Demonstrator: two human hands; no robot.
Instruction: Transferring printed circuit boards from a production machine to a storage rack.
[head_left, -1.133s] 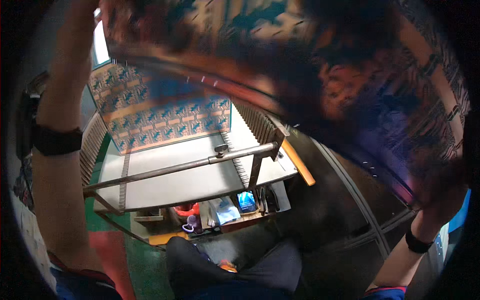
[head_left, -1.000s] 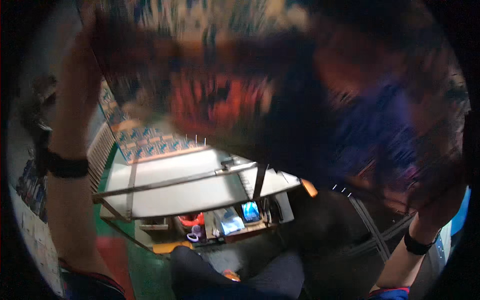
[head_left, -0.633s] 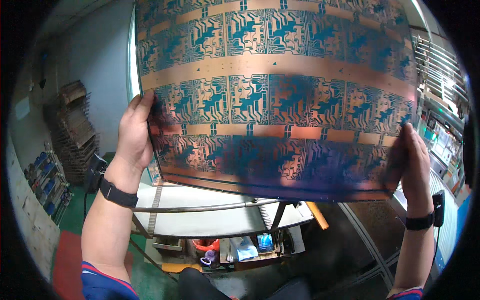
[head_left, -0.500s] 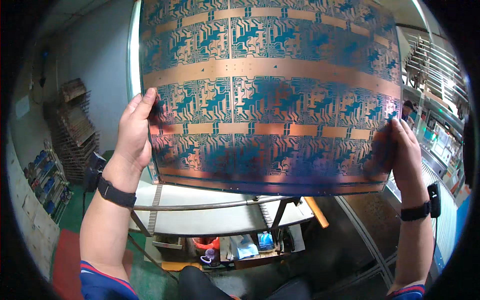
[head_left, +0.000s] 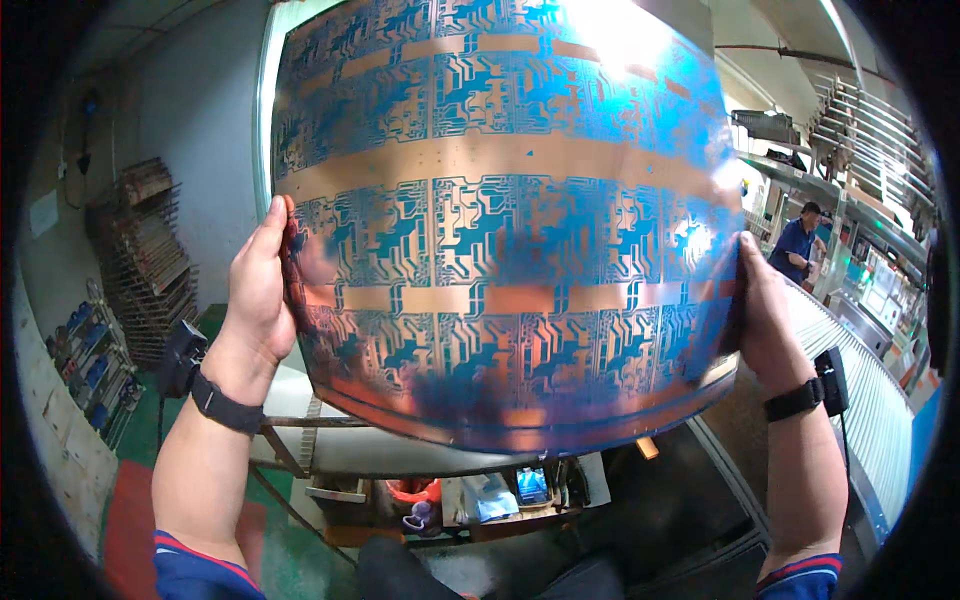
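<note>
A large circuit board panel (head_left: 480,240), copper-coloured with a blue-green pattern of traces, is held up before me and fills the upper middle of the head view. My left hand (head_left: 262,285) grips its left edge, thumb on the near face. On the opposite edge my right hand (head_left: 768,320) is closed too, its fingers mostly hidden behind the panel. The panel bows, its lower edge curving towards me. Bright light glares off its upper right part.
Below the panel stands a white-topped table (head_left: 350,450), with a red bag (head_left: 415,490) and a blue packet (head_left: 532,485) on a shelf under it. A roller conveyor (head_left: 850,370) runs along the right, where a person (head_left: 797,243) stands. Stacked racks (head_left: 150,265) lean at the left wall.
The panel has come nearer and shifted left, its lower edge now bowed and lower. My right hand moved inward. Glare has appeared at the upper right, and the person at right shows more fully.
</note>
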